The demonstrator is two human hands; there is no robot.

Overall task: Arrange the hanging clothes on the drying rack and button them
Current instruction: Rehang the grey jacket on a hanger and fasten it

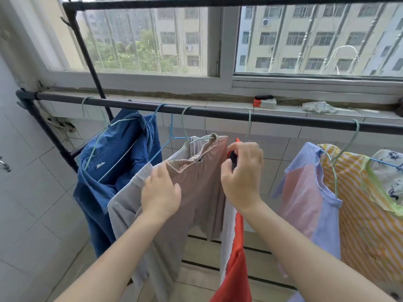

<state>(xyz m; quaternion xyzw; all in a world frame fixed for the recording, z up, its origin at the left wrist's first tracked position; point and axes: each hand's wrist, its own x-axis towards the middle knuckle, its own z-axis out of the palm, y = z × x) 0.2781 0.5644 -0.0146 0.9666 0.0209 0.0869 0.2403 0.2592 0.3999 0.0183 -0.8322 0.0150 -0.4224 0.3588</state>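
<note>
Forearms reach up from the bottom of the frame, both bare. Left hand [161, 192]: fingers curled over the left edge of a taupe garment with an elastic waistband [196, 192], thumb pressed on its front; fabric held. Right hand [242, 177]: fingers bent tight, pinching a small dark piece [233, 159] at the top of an orange-red garment [236, 269]; whether that piece is a button or trim cannot be told. The orange-red garment hangs just right of the taupe one, touching it.

A pale grey garment [124, 205] hangs directly left of the taupe one and overlaps it; further left is a blue collared shirt [117, 160] on a pale green wire hanger [96, 147]. To the right of the hands, apart from them, are a lavender and pink top [309, 203], then a yellow and white striped garment [370, 225], then a white cloth with a blue floral print [390, 171].

All hangers hook over a dark horizontal rack rail [218, 113]. Behind it, on the tiled window sill [229, 104], are a red and white box [265, 103] and a crumpled white cloth [319, 107]. Apartment blocks show beyond the glass.
</note>
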